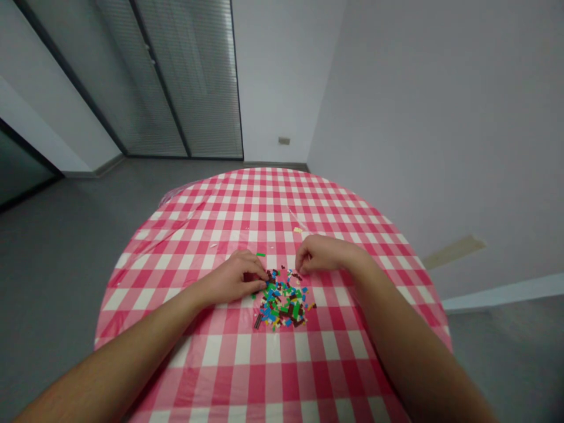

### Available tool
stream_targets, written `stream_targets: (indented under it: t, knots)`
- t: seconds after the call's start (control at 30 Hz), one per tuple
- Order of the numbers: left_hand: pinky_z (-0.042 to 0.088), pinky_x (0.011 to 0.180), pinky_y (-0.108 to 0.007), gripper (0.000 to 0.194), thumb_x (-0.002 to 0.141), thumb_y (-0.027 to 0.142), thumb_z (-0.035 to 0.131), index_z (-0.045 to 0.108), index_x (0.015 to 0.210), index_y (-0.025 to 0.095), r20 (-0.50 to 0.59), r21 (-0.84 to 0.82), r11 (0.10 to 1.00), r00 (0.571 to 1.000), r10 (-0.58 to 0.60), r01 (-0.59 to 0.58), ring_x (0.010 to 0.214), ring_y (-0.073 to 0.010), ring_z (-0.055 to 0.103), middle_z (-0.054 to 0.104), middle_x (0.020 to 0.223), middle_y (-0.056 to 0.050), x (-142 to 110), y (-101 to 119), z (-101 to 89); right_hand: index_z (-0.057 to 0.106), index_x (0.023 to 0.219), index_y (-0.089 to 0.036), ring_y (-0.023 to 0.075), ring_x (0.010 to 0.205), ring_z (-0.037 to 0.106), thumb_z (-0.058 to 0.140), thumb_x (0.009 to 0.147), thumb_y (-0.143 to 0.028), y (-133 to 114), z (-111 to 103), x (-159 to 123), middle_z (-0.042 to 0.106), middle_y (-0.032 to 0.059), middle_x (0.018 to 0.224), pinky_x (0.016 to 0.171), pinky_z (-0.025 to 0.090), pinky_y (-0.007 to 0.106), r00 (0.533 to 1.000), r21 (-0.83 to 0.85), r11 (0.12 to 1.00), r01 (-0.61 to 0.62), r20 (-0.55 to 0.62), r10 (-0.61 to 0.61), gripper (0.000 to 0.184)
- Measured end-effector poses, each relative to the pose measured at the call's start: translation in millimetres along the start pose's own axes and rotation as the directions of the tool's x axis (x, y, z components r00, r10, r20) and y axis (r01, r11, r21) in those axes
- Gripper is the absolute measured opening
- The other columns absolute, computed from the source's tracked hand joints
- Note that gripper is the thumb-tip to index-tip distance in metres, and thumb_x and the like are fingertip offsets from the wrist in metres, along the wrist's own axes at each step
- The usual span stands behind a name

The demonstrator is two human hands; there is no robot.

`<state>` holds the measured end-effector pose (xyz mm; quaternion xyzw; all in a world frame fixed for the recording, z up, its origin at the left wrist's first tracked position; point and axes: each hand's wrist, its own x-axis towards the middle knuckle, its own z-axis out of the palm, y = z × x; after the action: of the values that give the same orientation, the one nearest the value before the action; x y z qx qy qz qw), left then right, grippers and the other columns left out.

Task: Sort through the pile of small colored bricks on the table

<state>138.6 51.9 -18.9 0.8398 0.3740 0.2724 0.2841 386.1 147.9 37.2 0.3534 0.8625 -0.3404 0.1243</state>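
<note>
A red-and-white checked plastic tablecloth [264, 205] covers the round table, lower centre of the frame. Small multicoloured plastic bricks [284, 305] lie heaped there, apparently for easy reach. Your left hand [231, 279] touches their left edge, fingers slightly parted; your right hand [326, 252] curls at their upper right, its pinch unclear.

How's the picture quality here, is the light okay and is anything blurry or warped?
Head view: dim, soft, greyish light; faint shadows beneath the forearms; faint sheen on the checked tablecloth; small bricks too soft to make out singly in places; wide-angle stretch, with the walls leaning and the forearms looking oversized near the bottom corners.
</note>
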Motion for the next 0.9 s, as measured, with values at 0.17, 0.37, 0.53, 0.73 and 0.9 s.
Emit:
stream_targets:
  t: [0.17,0.37,0.53,0.73,0.9]
  knots:
    - [0.047,0.086,-0.037,0.008,0.087,0.024,0.068,0.075,0.092,0.022,-0.004,0.012,1.0,1.0,0.003,-0.003,0.087,-0.0189,0.064,0.073,0.089,-0.004,0.3,-0.1,0.0,0.078,0.088,-0.02,0.0145,0.066,0.063,0.071,0.071,-0.016,-16.1,11.7,-0.6,0.074,0.0016,0.076,0.055,0.041,0.023,0.994,-0.076,0.996,-0.053,0.096,0.06,0.018]
    - [0.048,0.083,-0.035,0.008,0.087,0.022,0.067,0.074,0.09,0.022,-0.021,0.007,1.0,1.0,0.003,-0.003,0.084,-0.0174,0.064,0.073,0.087,-0.003,0.3,-1.2,-0.7,0.076,0.083,-0.019,0.0118,0.062,0.059,0.067,0.069,-0.007,-19.4,14.0,2.1,0.072,0.0009,0.075,0.053,0.038,0.022,0.998,-0.156,0.988,-0.02,0.057,0.029,0.021]
    - [0.049,0.082,-0.035,0.008,0.087,0.023,0.067,0.074,0.09,0.022,-0.016,0.0,1.0,1.0,0.014,-0.014,0.083,-0.0172,0.064,0.073,0.087,-0.003,1.0,-2.1,-0.8,0.076,0.086,-0.02,0.0107,0.06,0.057,0.071,0.067,-0.006,-23.0,14.7,0.6,0.07,-0.0009,0.071,0.054,0.038,0.022,0.997,-0.123,0.992,-0.001,0.08,0.011,0.024]
    - [0.049,0.081,-0.035,0.009,0.086,0.023,0.068,0.075,0.091,0.023,-0.011,0.0,1.0,1.0,0.007,-0.007,0.083,-0.0176,0.065,0.073,0.086,-0.003,1.3,-2.4,-0.6,0.075,0.078,-0.02,0.0105,0.06,0.055,0.071,0.067,-0.006,-27.6,16.6,1.5,0.068,-0.0014,0.07,0.054,0.037,0.023,0.998,-0.139,0.99,0.004,0.065,0.005,0.018]
    - [0.048,0.081,-0.035,0.009,0.086,0.026,0.068,0.075,0.09,0.023,-0.001,0.003,1.0,1.0,-0.008,0.008,0.083,-0.0178,0.065,0.073,0.087,-0.003,1.5,-2.5,-0.7,0.077,0.086,-0.021,0.0099,0.057,0.052,0.066,0.065,-0.002,-27.8,15.1,-0.4,0.066,-0.0028,0.065,0.055,0.037,0.022,0.994,-0.157,0.988,0.007,0.112,0.011,0.03]
